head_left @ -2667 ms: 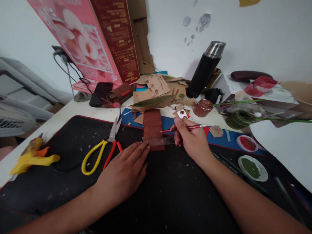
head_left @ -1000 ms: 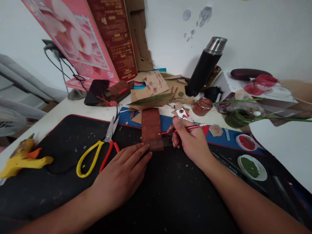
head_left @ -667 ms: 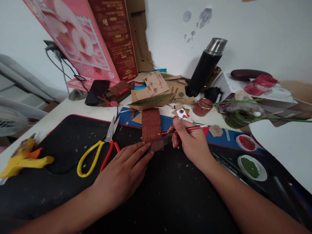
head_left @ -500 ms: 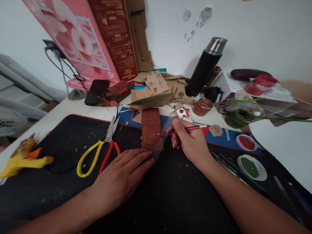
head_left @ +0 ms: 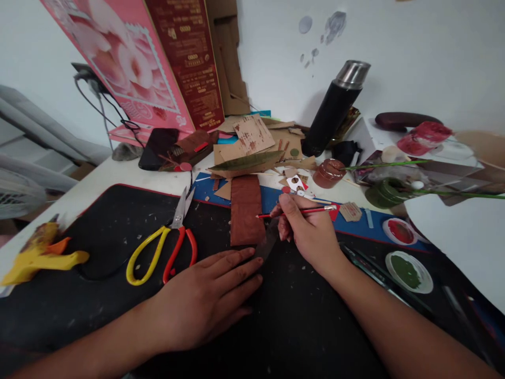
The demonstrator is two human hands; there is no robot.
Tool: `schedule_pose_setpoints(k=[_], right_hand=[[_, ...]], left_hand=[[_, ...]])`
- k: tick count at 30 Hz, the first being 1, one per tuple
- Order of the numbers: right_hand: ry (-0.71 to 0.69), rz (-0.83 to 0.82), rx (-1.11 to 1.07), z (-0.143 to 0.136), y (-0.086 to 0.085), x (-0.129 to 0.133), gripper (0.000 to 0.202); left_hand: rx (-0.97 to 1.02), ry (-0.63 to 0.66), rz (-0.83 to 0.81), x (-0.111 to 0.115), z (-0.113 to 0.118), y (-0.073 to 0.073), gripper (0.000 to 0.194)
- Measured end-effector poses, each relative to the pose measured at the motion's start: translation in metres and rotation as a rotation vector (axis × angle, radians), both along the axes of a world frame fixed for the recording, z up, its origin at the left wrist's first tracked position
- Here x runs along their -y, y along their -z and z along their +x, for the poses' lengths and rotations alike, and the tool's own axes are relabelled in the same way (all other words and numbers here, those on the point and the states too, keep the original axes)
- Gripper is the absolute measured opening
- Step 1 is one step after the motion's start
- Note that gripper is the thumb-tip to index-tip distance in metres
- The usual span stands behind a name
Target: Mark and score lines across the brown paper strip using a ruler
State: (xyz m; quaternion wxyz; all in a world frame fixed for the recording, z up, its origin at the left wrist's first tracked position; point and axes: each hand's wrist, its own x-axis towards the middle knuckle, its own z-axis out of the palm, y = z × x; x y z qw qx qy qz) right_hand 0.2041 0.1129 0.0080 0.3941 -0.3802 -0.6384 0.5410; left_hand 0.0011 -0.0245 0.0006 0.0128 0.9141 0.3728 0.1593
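A red-and-black pencil [head_left: 321,209] is pinched in my right hand [head_left: 307,229], its tip pointing left at the right edge of a brown-painted cardboard strip [head_left: 246,213]. My left hand [head_left: 213,295] lies palm down on the black mat with its fingers stretched out, just below the strip's near end. A see-through strip, perhaps a clear ruler [head_left: 267,243], runs from my left fingertips up toward my right hand; its far part is hidden. Scissors [head_left: 179,218] with one yellow and one red handle lie spread to the left of my left hand.
A yellow glue gun [head_left: 43,258] lies far left. Cardboard scraps [head_left: 254,134] and a painted leaf shape [head_left: 244,164] lie behind. A black thermos [head_left: 333,108], a brown paint jar [head_left: 328,173], a green jar [head_left: 386,193] and paint lids [head_left: 408,271] stand right.
My left hand has slid slightly right and down, off the brown strip's lower end. The see-through strip has shifted right, off the cardboard. My right hand keeps the pencil nearly in place.
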Motion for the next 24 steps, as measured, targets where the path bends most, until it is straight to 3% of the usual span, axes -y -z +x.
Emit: schedule_pose_setpoints(k=[7,12,24], right_hand=[[-0.005,-0.009,-0.025,0.0,-0.002,0.001,0.044],[-0.018,-0.029,-0.034,-0.001,-0.001,0.0,0.045],[-0.003,-0.071,0.002,0.0,0.002,-0.003,0.049]], left_hand=[[0.15,-0.002,0.036,0.004,0.002,-0.002,0.016],[0.178,-0.027,0.063,0.006,0.003,-0.004,0.011],[0.003,-0.181,0.063,0.0,0.005,0.007,0.04]])
